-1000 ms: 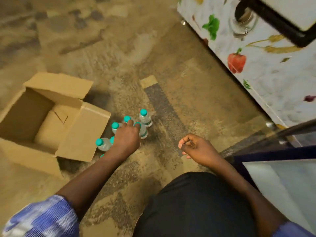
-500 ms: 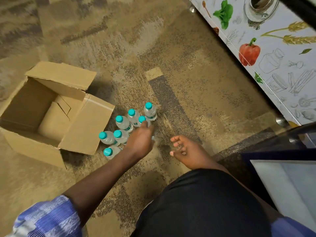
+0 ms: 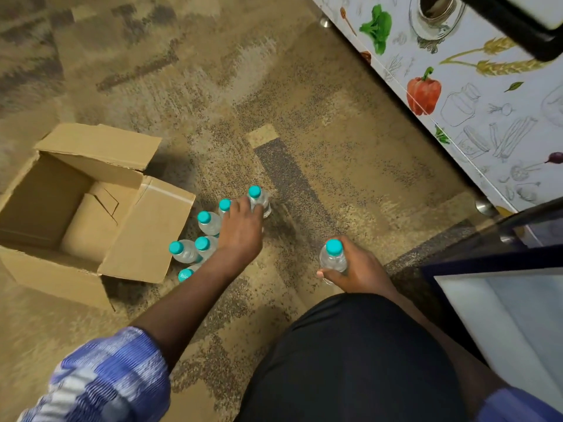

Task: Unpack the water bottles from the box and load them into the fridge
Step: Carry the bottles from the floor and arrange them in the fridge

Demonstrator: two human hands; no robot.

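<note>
Several small clear water bottles with teal caps point(image 3: 204, 223) stand on the carpet beside an open cardboard box point(image 3: 143, 239), which looks empty. My left hand point(image 3: 242, 231) reaches over the group and its fingers close round the farthest bottle point(image 3: 259, 200). My right hand point(image 3: 356, 269) grips another bottle point(image 3: 333, 257) upright, apart from the group and nearer the fridge. The open fridge door point(image 3: 502, 309) shows at the lower right.
A cabinet front printed with vegetables point(image 3: 457, 95) runs along the right, standing on short metal feet point(image 3: 483, 206). My dark-clothed knee point(image 3: 350, 354) fills the lower middle. Patterned carpet point(image 3: 213, 86) stretches beyond the bottles.
My right hand, which held nothing before, now holds a bottle. My left hand has moved from the middle of the group to the farthest bottle.
</note>
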